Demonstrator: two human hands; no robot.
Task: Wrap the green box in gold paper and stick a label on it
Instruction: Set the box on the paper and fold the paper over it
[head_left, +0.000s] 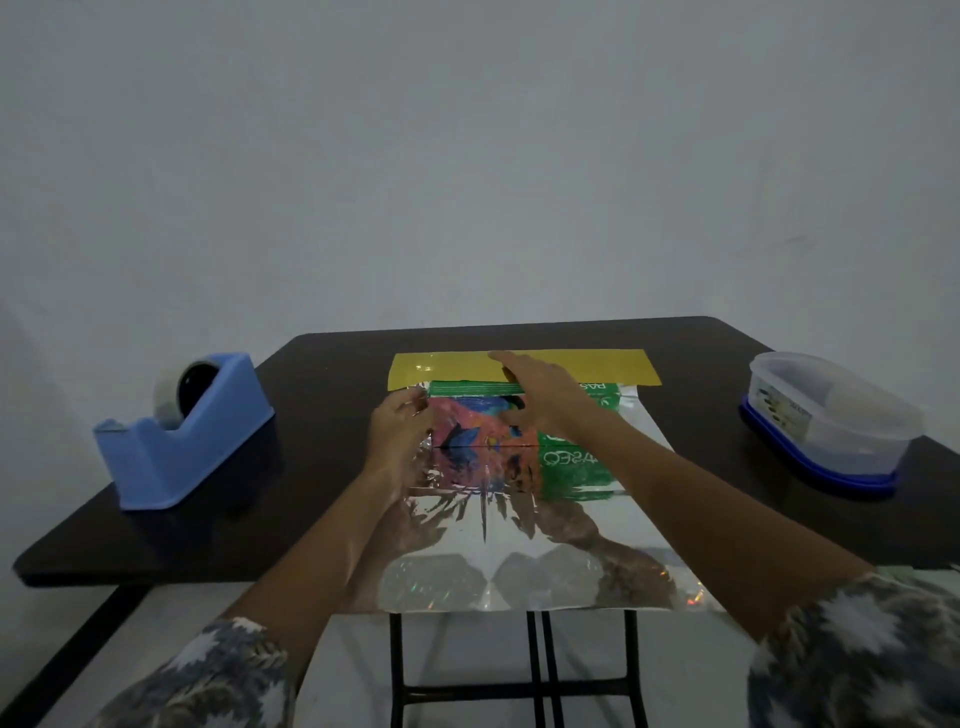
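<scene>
Light is dim, flat and blue-grey; its source cannot be made out, and no hard shadows fall. The plain grey wall (467, 156) darkens toward the upper corners. The dark glossy surface (322, 415) carries a faint reflection below the blue plastic tape dispenser (182, 441). The shiny gold wrapping paper (615, 366) shows a small glare patch on its far strip, while its silver mirror-like side throws back smeared images of the printed green cardboard box (571, 462) and both forearms (701, 499). The frame is soft; the box's print is barely legible. Wide-angle bending curves the surface's edges, and the patterned sleeves (208, 680) in the lower corners look stretched and blurred
</scene>
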